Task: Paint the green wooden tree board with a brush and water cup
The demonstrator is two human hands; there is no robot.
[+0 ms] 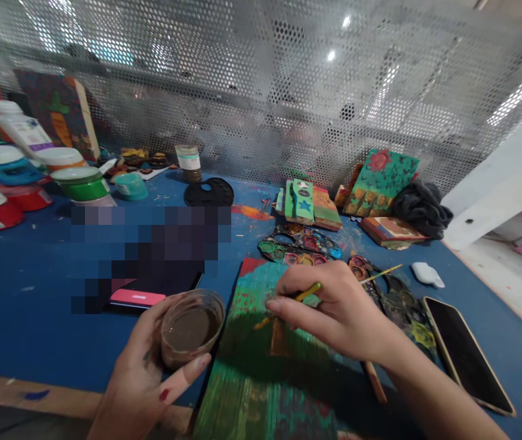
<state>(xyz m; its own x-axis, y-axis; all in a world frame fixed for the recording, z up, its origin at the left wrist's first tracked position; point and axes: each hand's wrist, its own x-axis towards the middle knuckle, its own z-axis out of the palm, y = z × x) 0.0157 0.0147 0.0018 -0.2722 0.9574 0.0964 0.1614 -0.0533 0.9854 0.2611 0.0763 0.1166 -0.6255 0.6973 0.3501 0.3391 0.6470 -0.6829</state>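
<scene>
My left hand (146, 360) is wrapped round a clear cup (192, 330) of murky brown water, just left of a painted board. Red and dark paint marks its skin. My right hand (329, 308) pinches a thin brush (309, 292) with a yellow-green handle end, over the upper part of the board. The painted board (261, 373) is green and teal, with a brown trunk-like shape and a yellow-orange stroke beside my fingertips. My right hand's shadow falls across it. I cannot tell whether the brush tip touches the surface.
Used palettes (300, 244) lie behind and right of the board. A phone (467, 354) rests at the right. Paint tubs (82, 183) stand at the far left, a water jar (188, 162) near the metal mesh. Painted blocks and a dark cloth (421, 208) sit at the back right.
</scene>
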